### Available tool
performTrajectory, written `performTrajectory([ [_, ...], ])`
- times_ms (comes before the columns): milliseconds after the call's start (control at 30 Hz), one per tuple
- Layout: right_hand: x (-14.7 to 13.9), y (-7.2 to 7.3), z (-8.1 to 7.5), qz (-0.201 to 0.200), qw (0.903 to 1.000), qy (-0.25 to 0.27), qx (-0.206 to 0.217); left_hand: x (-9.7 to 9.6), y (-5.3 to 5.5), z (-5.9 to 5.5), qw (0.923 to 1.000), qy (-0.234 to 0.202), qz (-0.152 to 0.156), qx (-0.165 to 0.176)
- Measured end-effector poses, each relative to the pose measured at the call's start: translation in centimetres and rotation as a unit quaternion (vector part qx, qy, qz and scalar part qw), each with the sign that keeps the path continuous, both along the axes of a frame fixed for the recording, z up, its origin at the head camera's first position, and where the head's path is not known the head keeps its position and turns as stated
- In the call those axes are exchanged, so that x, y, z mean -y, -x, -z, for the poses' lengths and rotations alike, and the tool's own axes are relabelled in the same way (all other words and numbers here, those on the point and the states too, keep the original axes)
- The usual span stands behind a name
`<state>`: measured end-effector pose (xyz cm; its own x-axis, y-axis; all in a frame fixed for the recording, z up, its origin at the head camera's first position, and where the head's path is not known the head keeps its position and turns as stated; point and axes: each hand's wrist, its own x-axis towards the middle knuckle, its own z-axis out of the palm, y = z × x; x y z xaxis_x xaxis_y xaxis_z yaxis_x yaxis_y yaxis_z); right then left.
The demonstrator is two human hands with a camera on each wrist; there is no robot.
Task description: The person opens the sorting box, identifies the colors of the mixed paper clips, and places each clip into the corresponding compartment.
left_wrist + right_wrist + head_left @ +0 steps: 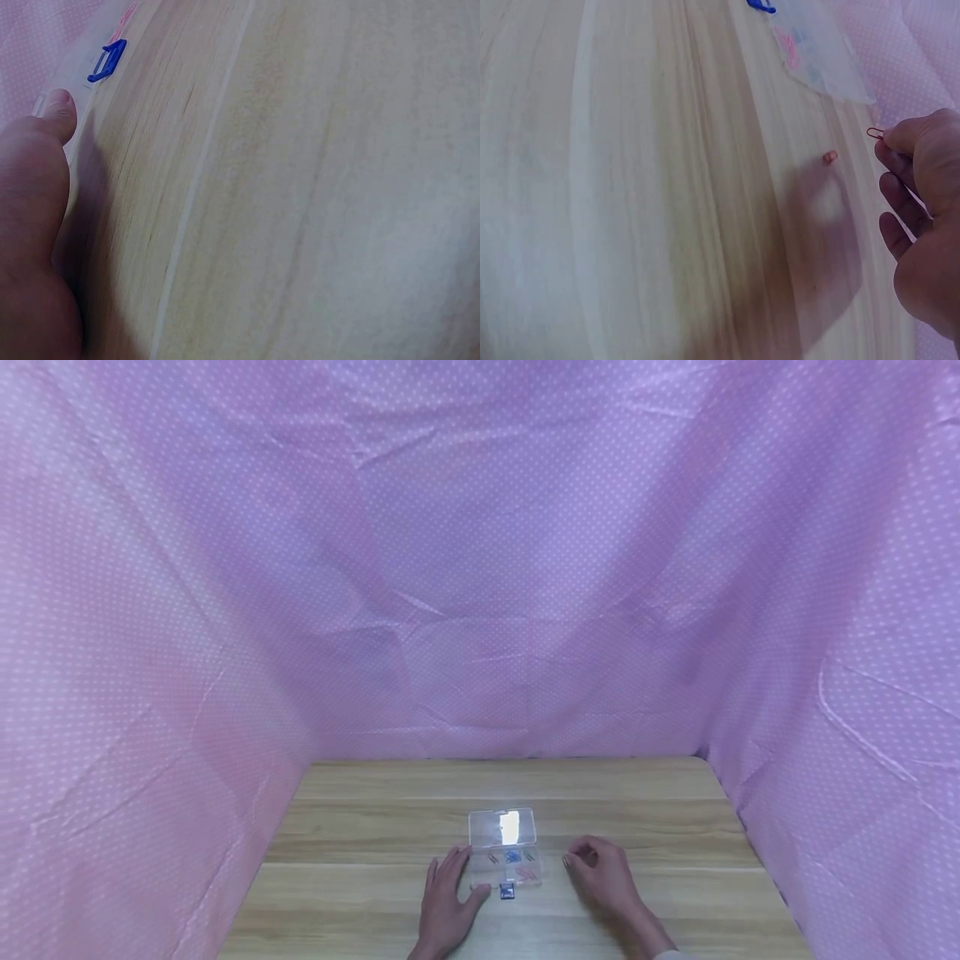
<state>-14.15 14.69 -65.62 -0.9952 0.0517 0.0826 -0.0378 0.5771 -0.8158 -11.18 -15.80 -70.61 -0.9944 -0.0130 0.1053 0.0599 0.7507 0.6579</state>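
Note:
A clear plastic compartment box [486, 875] lies with its clear lid [483, 829] folded back and a blue latch [109, 61] at the front edge. My left hand [446, 912] rests against the box's left side, fingers extended along it and thumb [60, 118] at the front corner. To the right of the box, my right hand [604, 877] pinches a small red paper clip [874, 133] between thumb and forefinger. Inside the box are blue clips [513, 857] in a back compartment, with pink clips [527, 873] in front.
On the wooden table [360, 827] a tiny copper-coloured piece [829, 157] lies near my right hand. Pink dotted cloth [480, 568] hangs behind the table and along both sides. Light glares off the open lid.

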Motion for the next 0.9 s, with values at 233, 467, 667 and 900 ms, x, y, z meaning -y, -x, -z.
performTrajectory([
  [233, 1.5, 0.3, -0.2, -0.02, 0.9987, -0.004, -0.046, 0.0, 0.2, 0.0, 1.0, -0.007, 0.001, 0.004],
  [467, 3.6, 0.5, -0.5, -0.039, 0.9988, -0.004, -0.031, 0.1, 0.1, 0.0, 1.0, -0.005, 0.0, -0.002],
  [667, 5.3, 0.8, -0.9, -0.066, 0.9971, 0.012, -0.036, 0.2, 0.0, 0.2, 0.9999, -0.013, 0.008, -0.007],
  [900, 6.8, 1.3, -0.8, -0.092, 0.995, 0.029, -0.025, 0.2, 0.1, 0.2, 0.9997, -0.008, 0.009, -0.02],
])
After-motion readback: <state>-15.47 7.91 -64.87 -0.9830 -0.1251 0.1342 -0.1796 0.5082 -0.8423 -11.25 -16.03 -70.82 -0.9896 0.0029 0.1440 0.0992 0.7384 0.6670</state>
